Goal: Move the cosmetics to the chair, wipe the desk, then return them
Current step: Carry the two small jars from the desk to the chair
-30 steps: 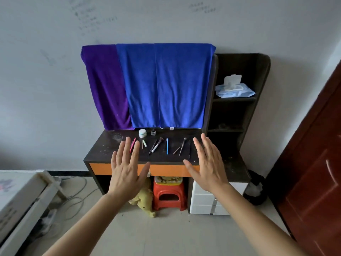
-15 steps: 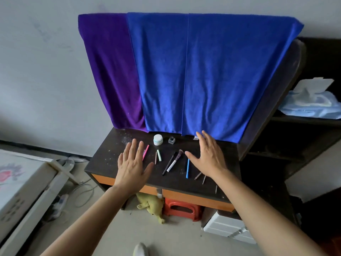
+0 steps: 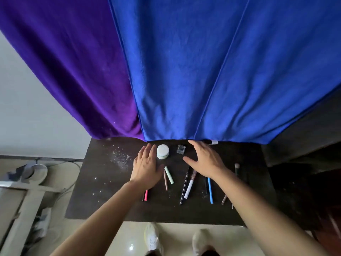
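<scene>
Draped at the back, a blue towel [image 3: 203, 71] and a purple towel [image 3: 73, 71] hung down to the dark desk [image 3: 103, 182]. Over it the left hand [image 3: 145, 169] and right hand [image 3: 204, 161] were spread flat, fingers straight, grasping nothing. All cosmetics lay on the desk: white jar [image 3: 162, 151] just beside the left fingertips, glass bottle [image 3: 181, 149] near the right thumb, blue pen [image 3: 210, 191] partly under the right wrist

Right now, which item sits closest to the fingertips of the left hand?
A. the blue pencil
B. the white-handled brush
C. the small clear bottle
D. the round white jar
D: the round white jar stands right beside the fingertips of the left hand at the back of the desk, while the small clear bottle sits farther right, nearer the right hand.
</scene>
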`<control>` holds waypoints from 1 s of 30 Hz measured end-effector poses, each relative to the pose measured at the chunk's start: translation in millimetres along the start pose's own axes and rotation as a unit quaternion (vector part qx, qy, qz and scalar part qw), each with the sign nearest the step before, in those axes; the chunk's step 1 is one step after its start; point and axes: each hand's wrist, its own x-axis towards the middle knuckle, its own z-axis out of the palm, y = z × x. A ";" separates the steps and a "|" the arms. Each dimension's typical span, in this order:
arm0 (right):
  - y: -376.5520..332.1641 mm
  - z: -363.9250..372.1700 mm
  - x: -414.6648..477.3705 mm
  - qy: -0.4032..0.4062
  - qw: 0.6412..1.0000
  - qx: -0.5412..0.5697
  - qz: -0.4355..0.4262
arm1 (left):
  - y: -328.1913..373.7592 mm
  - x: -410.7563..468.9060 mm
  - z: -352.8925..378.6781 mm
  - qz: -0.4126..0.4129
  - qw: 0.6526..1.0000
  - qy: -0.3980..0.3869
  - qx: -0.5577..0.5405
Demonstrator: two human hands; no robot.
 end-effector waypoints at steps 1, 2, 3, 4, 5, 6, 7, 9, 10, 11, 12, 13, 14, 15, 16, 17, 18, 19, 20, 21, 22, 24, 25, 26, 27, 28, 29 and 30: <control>1.8 7.4 9.7 -0.016 1.000 -0.003 0.007 | -2.0 10.3 6.0 0.000 1.000 -0.011 -0.004; 3.8 15.1 19.6 -0.032 0.999 -0.005 0.011 | -4.2 20.8 12.4 0.001 1.000 -0.021 -0.007; 5.7 23.0 29.2 -0.046 0.999 -0.005 0.014 | -6.4 31.1 19.1 0.003 1.000 -0.028 -0.011; 7.6 30.7 38.5 -0.055 0.998 -0.002 0.014 | -8.2 40.4 25.9 0.004 0.999 -0.030 -0.016; 9.8 38.4 46.8 -0.062 0.998 0.002 0.011 | -9.3 48.2 32.9 0.002 0.999 -0.029 -0.024; 11.7 46.0 53.8 -0.065 0.998 0.007 0.005 | -10.1 54.3 39.7 -0.007 0.999 -0.025 -0.036; 13.7 54.0 59.6 -0.065 0.998 0.014 -0.004 | -11.1 59.2 46.7 -0.020 0.998 -0.019 -0.056; 17.9 68.7 65.5 -0.070 0.997 0.018 -0.021 | -13.1 64.7 60.6 -0.046 0.994 -0.015 -0.097; 19.4 75.1 65.8 -0.070 0.997 0.010 -0.030 | -14.0 66.0 66.5 -0.052 0.993 -0.016 -0.105; 20.9 80.8 65.1 -0.063 0.997 -0.001 -0.040 | -15.4 66.5 71.5 -0.055 0.993 -0.013 -0.103; 22.5 85.2 63.9 -0.048 0.998 -0.006 -0.050 | -16.7 66.3 75.5 -0.056 0.994 -0.003 -0.098; 24.3 88.0 61.9 -0.031 0.998 -0.003 -0.056 | -17.4 65.5 78.2 -0.058 0.994 0.010 -0.093; 26.0 89.3 59.6 -0.021 0.998 0.008 -0.056 | -17.3 64.0 79.2 -0.064 0.993 0.023 -0.091; 27.4 88.8 57.0 -0.019 0.998 0.023 -0.053 | -16.6 62.0 78.4 -0.072 0.992 0.034 -0.095; 29.0 86.5 54.3 -0.020 0.998 0.037 -0.048 | -15.0 59.4 76.4 -0.080 0.991 0.044 -0.103; 31.1 82.6 51.3 -0.021 0.998 0.048 -0.041 | -12.7 56.4 73.3 -0.085 0.989 0.056 -0.111; 33.3 77.1 48.1 -0.016 0.998 0.056 -0.034 | -9.8 53.1 69.2 -0.084 0.987 0.072 -0.119; 35.5 70.3 44.9 -0.004 0.998 0.065 -0.027 | -6.0 50.5 63.8 -0.077 0.985 0.088 -0.124; 37.7 62.2 41.4 0.011 0.997 0.074 -0.022 | -1.4 48.1 57.1 -0.067 0.984 0.102 -0.126; 39.8 52.9 37.7 0.028 0.996 0.084 -0.019 | 4.1 45.9 49.5 -0.058 0.983 0.116 -0.128; 41.5 43.1 34.0 0.045 0.995 0.092 -0.016 | 10.1 43.6 40.6 -0.048 0.982 0.131 -0.130; 44.1 20.9 25.7 0.080 0.991 0.108 -0.006 | 23.7 38.4 20.6 -0.023 0.976 0.164 -0.139; 44.7 9.0 21.1 0.098 0.989 0.115 0.000 | 30.6 35.7 9.6 -0.007 0.973 0.176 -0.146; 44.6 -2.5 15.9 0.119 0.986 0.119 0.004 | 37.3 33.0 -1.3 0.014 0.970 0.184 -0.156; 44.2 -13.8 10.1 0.142 0.982 0.123 0.009 | 44.2 30.8 -11.9 0.038 0.967 0.189 -0.168; 43.5 -24.6 3.3 0.168 0.977 0.127 0.016 | 50.9 28.8 -21.6 0.061 0.963 0.193 -0.181; 42.4 -34.6 -5.1 0.194 0.972 0.132 0.026 | 57.3 26.3 -29.9 0.083 0.958 0.198 -0.192; 41.3 -43.6 -15.1 0.218 0.965 0.140 0.037 | 63.1 23.3 -36.8 0.106 0.952 0.205 -0.200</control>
